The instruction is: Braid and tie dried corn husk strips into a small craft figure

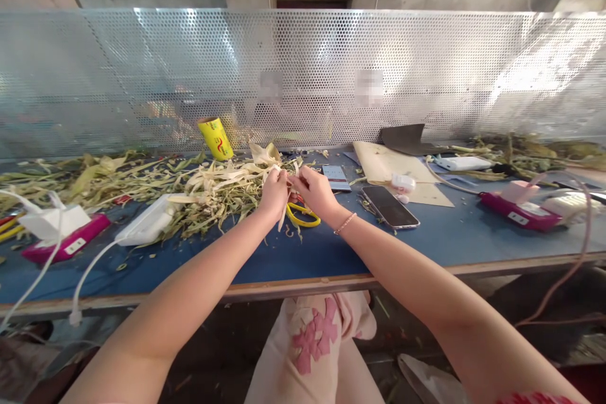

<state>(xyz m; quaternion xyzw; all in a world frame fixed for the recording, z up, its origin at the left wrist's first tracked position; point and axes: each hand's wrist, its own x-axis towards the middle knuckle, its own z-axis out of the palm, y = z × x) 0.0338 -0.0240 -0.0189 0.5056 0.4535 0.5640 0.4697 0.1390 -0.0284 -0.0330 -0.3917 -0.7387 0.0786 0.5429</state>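
Over the blue tabletop my left hand point(274, 192) and my right hand point(316, 190) meet, fingertips pinched together. Between them runs a pale strip of dried leaf point(283, 218), its tail hanging below the fingers. My fingers hide most of what they grip. Yellow-handled scissors point(305, 222) lie on the table just under my right hand. Left of my hands spreads a heap of dried leaves and stalks point(215, 196), with a broad pale dried leaf point(265, 155) on top at its far side.
A yellow tube point(216, 139) leans behind the heap. At left are a white power bank point(150, 219) and a magenta socket block point(66, 243). At right lie a phone point(391, 206), a card point(336, 177), tan paper point(386, 164) and another socket block point(518, 211). A perforated metal screen point(322, 63) stands behind.
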